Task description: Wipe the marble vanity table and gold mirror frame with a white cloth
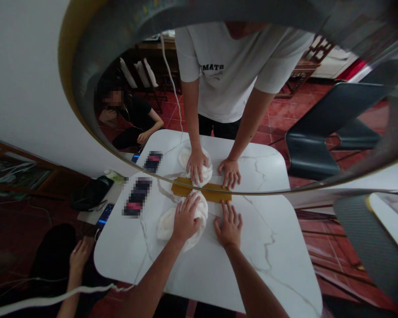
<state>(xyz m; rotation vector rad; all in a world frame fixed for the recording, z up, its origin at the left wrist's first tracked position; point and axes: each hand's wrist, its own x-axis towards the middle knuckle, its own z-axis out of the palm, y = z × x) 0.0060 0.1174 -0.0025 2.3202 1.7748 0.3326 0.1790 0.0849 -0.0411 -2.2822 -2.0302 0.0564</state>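
Observation:
A crumpled white cloth (166, 224) lies on the white marbled table (281, 247). My left hand (186, 219) presses down on it, fingers spread over its upper part. To the right, my right hand (229, 225) rests flat on the bare tabletop with its fingers apart and nothing in it. Just beyond both hands, a flat golden-brown strip (215, 195) lies along the base of a large round mirror (232, 110). Both hands and the cloth show again in the mirror.
A phone-like dark item (137, 197), partly pixelated, lies on the table's left side. Another person's hand (81, 254) is at the lower left, near a white cable (53, 300). A lit phone (105, 215) sits on a side surface. A grey chair (368, 238) stands right.

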